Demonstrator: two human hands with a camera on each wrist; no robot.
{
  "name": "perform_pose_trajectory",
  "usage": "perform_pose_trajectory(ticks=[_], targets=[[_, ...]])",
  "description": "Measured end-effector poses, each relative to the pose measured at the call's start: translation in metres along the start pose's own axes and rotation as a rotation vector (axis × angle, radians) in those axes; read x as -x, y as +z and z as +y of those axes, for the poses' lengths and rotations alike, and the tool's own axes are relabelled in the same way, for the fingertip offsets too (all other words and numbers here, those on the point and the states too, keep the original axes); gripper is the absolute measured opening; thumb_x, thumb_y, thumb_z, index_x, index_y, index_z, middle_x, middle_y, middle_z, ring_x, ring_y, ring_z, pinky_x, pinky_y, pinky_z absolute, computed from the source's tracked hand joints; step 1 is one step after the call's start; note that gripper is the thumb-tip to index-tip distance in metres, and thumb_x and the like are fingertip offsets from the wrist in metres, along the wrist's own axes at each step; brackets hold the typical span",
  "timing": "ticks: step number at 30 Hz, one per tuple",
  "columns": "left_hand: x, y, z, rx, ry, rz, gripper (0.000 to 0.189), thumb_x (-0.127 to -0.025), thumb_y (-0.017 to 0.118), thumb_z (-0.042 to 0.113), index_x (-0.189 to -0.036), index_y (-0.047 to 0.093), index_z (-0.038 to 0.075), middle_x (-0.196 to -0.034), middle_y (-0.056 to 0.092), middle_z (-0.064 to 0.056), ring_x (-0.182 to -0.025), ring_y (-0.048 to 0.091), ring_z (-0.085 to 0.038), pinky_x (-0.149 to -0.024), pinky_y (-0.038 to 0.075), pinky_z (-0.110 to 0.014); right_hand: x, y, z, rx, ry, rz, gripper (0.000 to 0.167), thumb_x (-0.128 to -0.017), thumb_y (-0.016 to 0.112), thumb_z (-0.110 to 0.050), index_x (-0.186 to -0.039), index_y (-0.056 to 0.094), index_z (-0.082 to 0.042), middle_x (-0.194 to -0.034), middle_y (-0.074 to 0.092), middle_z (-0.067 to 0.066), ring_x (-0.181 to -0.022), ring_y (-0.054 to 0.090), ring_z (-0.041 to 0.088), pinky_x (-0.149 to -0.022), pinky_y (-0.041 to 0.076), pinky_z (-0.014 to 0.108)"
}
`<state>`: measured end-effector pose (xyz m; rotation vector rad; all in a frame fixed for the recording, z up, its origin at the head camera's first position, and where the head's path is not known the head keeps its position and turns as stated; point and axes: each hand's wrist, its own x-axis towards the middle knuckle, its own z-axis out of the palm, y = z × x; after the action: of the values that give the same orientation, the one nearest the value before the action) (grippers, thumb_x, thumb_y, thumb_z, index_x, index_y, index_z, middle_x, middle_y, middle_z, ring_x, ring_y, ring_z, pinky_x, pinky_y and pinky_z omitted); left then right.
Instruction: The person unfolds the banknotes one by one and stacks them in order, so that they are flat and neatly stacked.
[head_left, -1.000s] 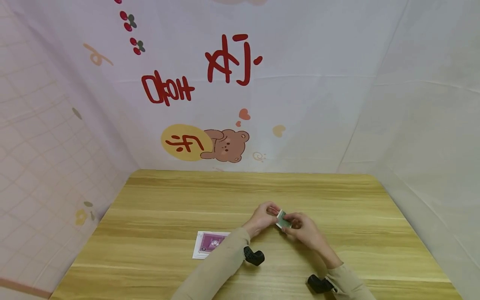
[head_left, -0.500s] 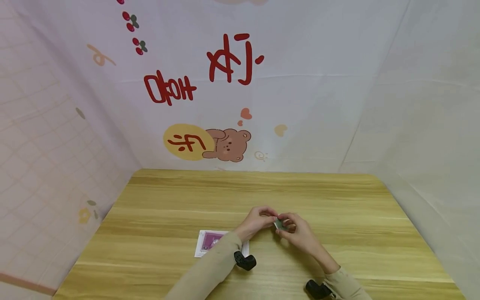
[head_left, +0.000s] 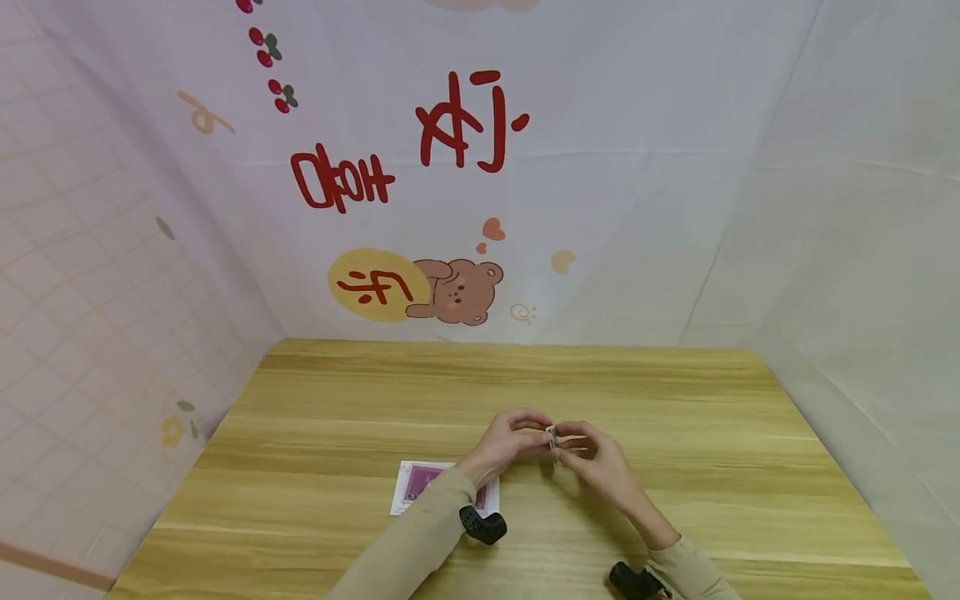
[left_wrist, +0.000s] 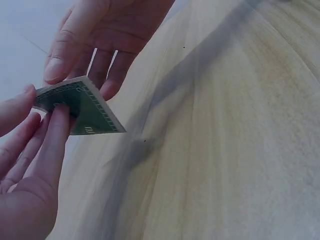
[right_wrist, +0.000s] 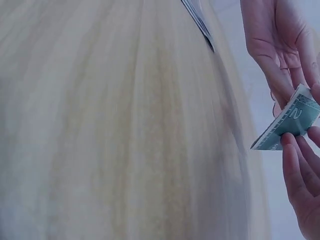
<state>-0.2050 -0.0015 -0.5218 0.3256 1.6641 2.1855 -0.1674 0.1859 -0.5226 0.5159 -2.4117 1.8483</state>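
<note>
Between both hands, above the wooden table, is a small folded green printed paper note (head_left: 552, 435). My left hand (head_left: 504, 446) pinches its left side with thumb and fingers. Opposite, my right hand (head_left: 603, 475) holds the other side in its fingertips. The head view shows the note nearly edge-on. In the left wrist view, the folded note (left_wrist: 92, 107) shows a dark green face with a pale patterned border, my left hand (left_wrist: 32, 165) below and my right hand (left_wrist: 102, 42) above. A pale letter shows on the note (right_wrist: 295, 120) in the right wrist view.
White sheets with a purple print (head_left: 420, 481) lie on the table (head_left: 337, 400), partly under my left forearm. Black wrist cameras (head_left: 483, 526) sit on both wrists. A white printed cloth (head_left: 600, 208) hangs behind the table, with more cloth at the sides.
The note has turned from showing its green face to nearly edge-on in the head view. Both hands have shifted slightly left, and the left forearm now uncovers the right end of the purple-printed sheets.
</note>
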Motion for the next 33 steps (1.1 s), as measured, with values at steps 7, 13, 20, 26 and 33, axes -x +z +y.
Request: perform_pose_trajectory(ticks=[7, 13, 20, 26, 33], targets=[[0.004, -0.001, 0.002, -0.003, 0.03, 0.042, 0.021, -0.088, 0.064, -0.008, -0.107, 0.06, -0.015, -0.096, 0.067, -0.015, -0.086, 0.065, -0.019, -0.084, 0.054, -0.038, 0.001, 0.003, 0.002, -0.028, 0.025, 0.016, 0.032, -0.088, 0.07, -0.005, -0.117, 0.062, 0.002, -0.116, 0.063, 0.019, -0.099, 0.064, 0.033, -0.081, 0.054, 0.03], [0.01, -0.006, 0.003, -0.067, 0.073, 0.117, 0.022, -0.092, 0.06, -0.005, -0.112, 0.059, -0.013, -0.099, 0.068, -0.018, -0.089, 0.065, -0.018, -0.082, 0.055, -0.036, 0.0, 0.007, 0.002, -0.072, 0.03, 0.045, 0.03, -0.088, 0.061, 0.008, -0.118, 0.06, 0.008, -0.114, 0.062, 0.024, -0.095, 0.065, 0.028, -0.077, 0.054, 0.026], [0.014, -0.018, 0.002, -0.126, 0.131, 0.194, 0.02, -0.093, 0.059, -0.002, -0.111, 0.059, -0.009, -0.097, 0.068, -0.024, -0.085, 0.066, -0.023, -0.075, 0.056, -0.037, -0.004, 0.011, 0.0, -0.146, -0.019, 0.098, 0.037, -0.085, 0.059, 0.016, -0.121, 0.054, 0.009, -0.104, 0.062, 0.028, -0.09, 0.066, 0.023, -0.073, 0.054, 0.023], [0.018, -0.03, 0.004, -0.148, 0.14, 0.205, 0.019, -0.093, 0.058, -0.003, -0.11, 0.059, -0.01, -0.098, 0.067, -0.028, -0.085, 0.066, -0.024, -0.074, 0.056, -0.035, -0.004, 0.014, -0.001, -0.111, -0.006, 0.126, 0.023, -0.085, 0.06, 0.015, -0.107, 0.062, 0.01, -0.106, 0.062, 0.027, -0.088, 0.067, 0.024, -0.071, 0.054, 0.023], [0.029, -0.04, 0.017, -0.171, 0.128, 0.209, 0.017, -0.092, 0.055, -0.009, -0.108, 0.057, -0.015, -0.099, 0.064, -0.031, -0.085, 0.065, -0.027, -0.076, 0.056, -0.037, -0.004, 0.014, -0.008, -0.102, 0.108, 0.122, 0.021, -0.085, 0.058, 0.017, -0.105, 0.063, 0.013, -0.107, 0.062, 0.028, -0.087, 0.067, 0.026, -0.069, 0.055, 0.027]])
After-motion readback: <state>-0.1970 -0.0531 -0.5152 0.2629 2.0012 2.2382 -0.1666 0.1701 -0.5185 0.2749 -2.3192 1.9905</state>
